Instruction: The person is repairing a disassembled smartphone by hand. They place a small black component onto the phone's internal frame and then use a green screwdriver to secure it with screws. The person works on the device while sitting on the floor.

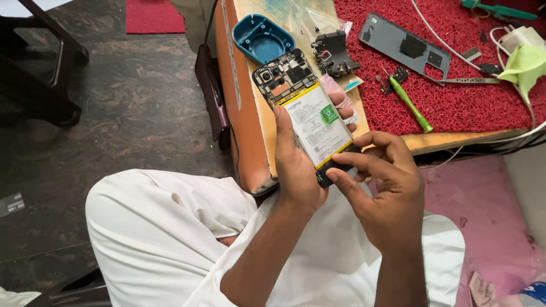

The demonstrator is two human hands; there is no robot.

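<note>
My left hand (296,170) is closed around the opened phone (307,113), thumb along its left edge and fingers wrapped behind, their tips showing at the right edge. The phone is held above the counter's (250,131) near corner, back cover off, its white battery and dark circuit board exposed. I note a blue dish-shaped housing (263,38) on the counter beyond the phone; it appears to hold nothing. My right hand (387,187) is partly curled, thumb and forefinger pressed to the phone's lower end; it grips nothing separate that I can see. To the right, a black plastic frame part (335,54) lies on a clear plastic bag. On the red mat (455,108) lie a green screwdriver (410,105), a grey back cover (406,48) and white cables (443,42). A pale green cloth (526,65) is cut off at the right edge. The phone's bottom end is hidden beneath my right fingers. Small dark bits beside the screwdriver are too small to identify.
</note>
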